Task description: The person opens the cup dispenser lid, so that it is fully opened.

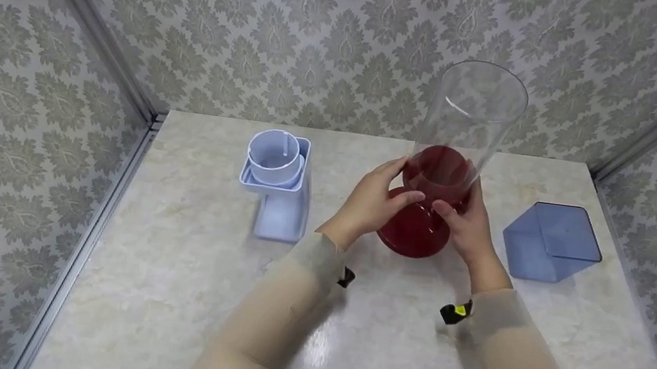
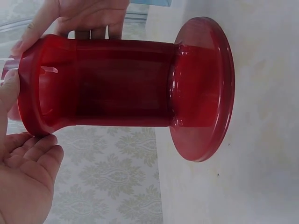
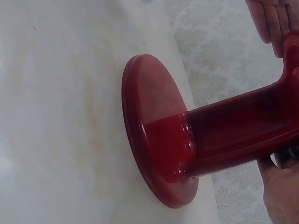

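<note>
Both hands hold a glossy red pedestal stand [image 1: 414,236] by the flared collar at its top. Its stem [image 2: 124,81] is a straight tube, and its round base [image 3: 152,126] is close over the tabletop. A tall clear cylinder [image 1: 479,106] rises from the collar, its upper end leaning right in the head view. My left hand [image 1: 369,201] grips the collar's left side, thumb in front and fingers round it. Opposite, my right hand [image 1: 472,227] grips the right side, its thumb near the left one. The right fingers are partly hidden behind the stand.
Left of the hands stands a light-blue plastic holder [image 1: 282,216] with a light-blue cup [image 1: 273,171] in its top. A translucent blue square container [image 1: 553,243] is on the right. Patterned walls [image 1: 345,48] enclose the marbled table [image 1: 177,291] at the back and sides.
</note>
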`<state>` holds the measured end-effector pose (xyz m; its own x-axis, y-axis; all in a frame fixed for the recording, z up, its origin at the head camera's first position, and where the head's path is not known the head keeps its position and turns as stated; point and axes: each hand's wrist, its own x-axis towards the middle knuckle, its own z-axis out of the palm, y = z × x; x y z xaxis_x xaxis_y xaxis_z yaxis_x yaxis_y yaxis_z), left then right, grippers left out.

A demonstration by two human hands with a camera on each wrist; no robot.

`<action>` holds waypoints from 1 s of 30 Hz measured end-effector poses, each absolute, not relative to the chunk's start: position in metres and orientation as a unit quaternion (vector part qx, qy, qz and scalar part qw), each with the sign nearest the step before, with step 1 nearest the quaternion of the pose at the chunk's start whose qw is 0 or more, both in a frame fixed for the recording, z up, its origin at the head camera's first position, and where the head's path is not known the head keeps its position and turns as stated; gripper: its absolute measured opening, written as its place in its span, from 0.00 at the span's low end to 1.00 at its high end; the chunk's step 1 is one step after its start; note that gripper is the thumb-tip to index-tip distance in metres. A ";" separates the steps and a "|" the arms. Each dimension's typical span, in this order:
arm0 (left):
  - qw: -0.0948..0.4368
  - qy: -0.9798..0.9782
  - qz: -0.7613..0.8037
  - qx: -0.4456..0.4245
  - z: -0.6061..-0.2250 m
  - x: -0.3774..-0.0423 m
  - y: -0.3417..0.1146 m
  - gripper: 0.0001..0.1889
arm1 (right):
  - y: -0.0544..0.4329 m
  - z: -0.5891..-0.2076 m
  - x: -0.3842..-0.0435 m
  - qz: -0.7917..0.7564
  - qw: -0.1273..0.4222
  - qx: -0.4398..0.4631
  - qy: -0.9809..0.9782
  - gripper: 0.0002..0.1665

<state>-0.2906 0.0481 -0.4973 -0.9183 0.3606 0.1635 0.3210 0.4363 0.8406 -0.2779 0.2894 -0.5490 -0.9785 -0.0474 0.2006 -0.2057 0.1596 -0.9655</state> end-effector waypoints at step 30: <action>-0.094 0.841 0.521 0.110 -0.506 -0.217 0.059 0.47 | 0.304 -0.552 -0.272 0.712 -0.036 0.193 -0.675 0.71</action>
